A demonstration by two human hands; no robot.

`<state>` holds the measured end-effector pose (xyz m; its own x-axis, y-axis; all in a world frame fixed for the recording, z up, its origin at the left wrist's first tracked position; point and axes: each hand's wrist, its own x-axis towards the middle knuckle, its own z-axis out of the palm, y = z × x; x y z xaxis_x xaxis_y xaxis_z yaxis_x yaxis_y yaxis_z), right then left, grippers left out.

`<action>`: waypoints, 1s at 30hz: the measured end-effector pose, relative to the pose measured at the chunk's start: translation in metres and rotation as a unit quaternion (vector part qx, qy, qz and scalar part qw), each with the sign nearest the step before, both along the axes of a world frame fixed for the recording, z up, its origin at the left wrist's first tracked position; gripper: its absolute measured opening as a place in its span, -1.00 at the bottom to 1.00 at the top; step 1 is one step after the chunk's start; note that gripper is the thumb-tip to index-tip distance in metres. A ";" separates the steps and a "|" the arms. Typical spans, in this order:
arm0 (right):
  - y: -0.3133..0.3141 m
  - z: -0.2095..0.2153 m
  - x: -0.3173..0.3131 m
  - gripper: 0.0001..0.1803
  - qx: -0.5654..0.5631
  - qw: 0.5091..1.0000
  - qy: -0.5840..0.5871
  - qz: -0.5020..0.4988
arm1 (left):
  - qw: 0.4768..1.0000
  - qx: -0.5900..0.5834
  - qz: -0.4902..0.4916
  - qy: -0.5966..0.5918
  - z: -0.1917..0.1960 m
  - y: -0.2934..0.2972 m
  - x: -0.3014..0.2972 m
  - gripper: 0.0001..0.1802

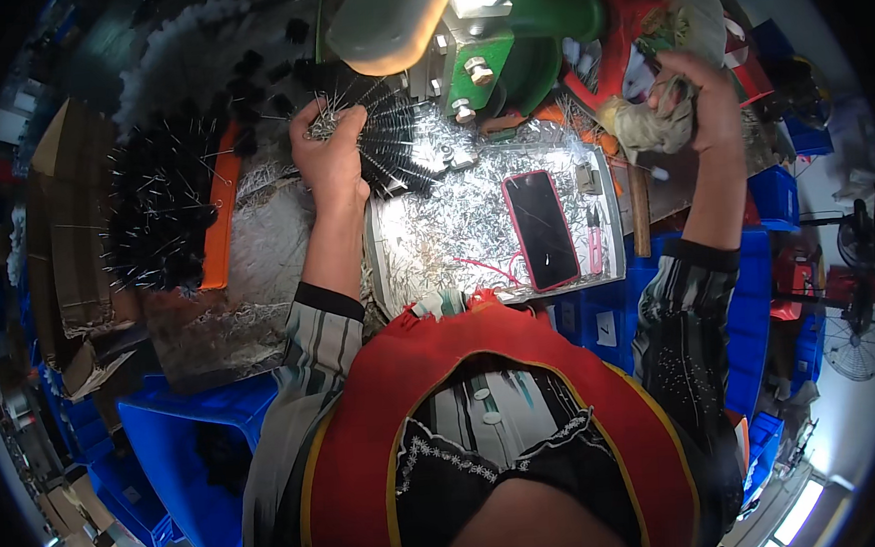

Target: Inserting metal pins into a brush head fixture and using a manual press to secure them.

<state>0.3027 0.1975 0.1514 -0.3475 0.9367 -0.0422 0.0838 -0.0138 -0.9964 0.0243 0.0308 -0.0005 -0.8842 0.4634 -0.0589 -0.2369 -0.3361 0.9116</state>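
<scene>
The left hand [336, 164] is clamped on slim, black-bristled wire brushes [389, 136] by their silver metal ends [324, 126], likely so they fan freely. The right hand [710, 101] curls at crumpled off-white cloth [651, 128]; grip unclear.

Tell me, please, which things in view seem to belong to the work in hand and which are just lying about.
Probably in the work: black wire-stemmed brushes in the left hand; similar piled brushes at left; green machine ahead.

Probably just lying about: phone; pink-handled tool; wooden handle. The pale cloth by the right hand: unclear.
</scene>
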 end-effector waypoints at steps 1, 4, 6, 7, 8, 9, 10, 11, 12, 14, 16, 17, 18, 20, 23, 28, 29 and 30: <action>0.007 0.005 0.002 -0.77 0.009 1.000 -0.011 0.028 | 1.000 0.000 -0.001 0.001 0.002 0.001 0.001 -0.48; 0.013 0.013 0.000 -0.77 0.000 0.998 -0.016 0.058 | 1.000 -0.017 0.008 0.019 0.005 0.003 0.001 -0.48; 0.018 0.010 -0.001 -0.80 0.027 0.998 0.006 0.051 | 1.000 -0.008 0.010 0.014 0.002 0.003 -0.002 -0.48; 0.013 0.003 -0.001 -0.80 0.027 0.998 0.005 0.052 | 1.000 -0.007 0.010 0.013 0.000 0.004 -0.002 -0.48; 0.005 -0.016 -0.006 -0.82 0.099 0.994 0.040 -0.009 | 1.000 0.001 0.022 0.013 -0.003 0.002 -0.004 -0.49; -0.001 -0.039 -0.011 -0.83 0.169 0.980 0.076 -0.070 | 0.999 0.009 0.034 0.013 -0.005 -0.002 -0.006 -0.49; -0.003 -0.075 -0.009 -0.86 0.210 0.963 0.163 -0.053 | 0.999 0.011 0.031 0.013 -0.004 -0.001 -0.005 -0.49; 0.001 -0.102 0.000 -0.80 0.431 0.902 0.035 0.026 | 1.000 0.000 0.011 0.029 -0.001 0.001 -0.003 -0.50; -0.001 -0.109 -0.002 -0.80 0.430 0.902 0.035 0.026 | 0.999 -0.015 -0.003 0.046 0.001 0.001 -0.002 -0.50; -0.004 -0.114 -0.013 -0.80 0.374 0.925 0.033 -0.056 | 0.984 -0.093 -0.042 0.149 0.006 -0.004 -0.003 -0.51; 0.007 -0.111 0.002 -0.82 0.077 0.974 0.206 -0.048 | 0.960 -0.154 -0.134 0.194 0.007 -0.008 -0.003 -0.50; 0.006 -0.096 0.002 -0.88 0.062 0.980 0.185 -0.034 | 0.971 -0.117 -0.143 0.151 0.010 -0.012 -0.002 -0.50; 0.004 -0.081 0.002 -0.90 0.046 0.985 0.163 -0.020 | 0.979 -0.079 -0.152 0.108 0.012 -0.016 -0.001 -0.50; -0.002 -0.061 -0.003 -0.88 0.060 0.988 0.122 -0.068 | 0.986 -0.054 -0.139 0.079 0.008 -0.015 0.000 -0.52; -0.006 -0.041 -0.006 -0.83 0.017 0.992 0.083 -0.090 | 0.991 -0.053 -0.110 0.056 0.003 -0.009 -0.001 -0.55; 0.002 -0.032 0.000 -0.81 0.005 0.997 0.052 -0.060 | 0.990 -0.080 -0.081 0.085 0.013 -0.003 0.003 -0.59; 0.003 -0.026 0.002 -0.80 -0.018 0.998 0.036 -0.043 | 0.989 -0.087 -0.081 0.093 0.016 -0.001 0.004 -0.59; 0.003 -0.019 0.003 -0.80 -0.019 0.998 0.035 -0.046 | 0.987 -0.094 -0.081 0.101 0.017 0.000 0.005 -0.59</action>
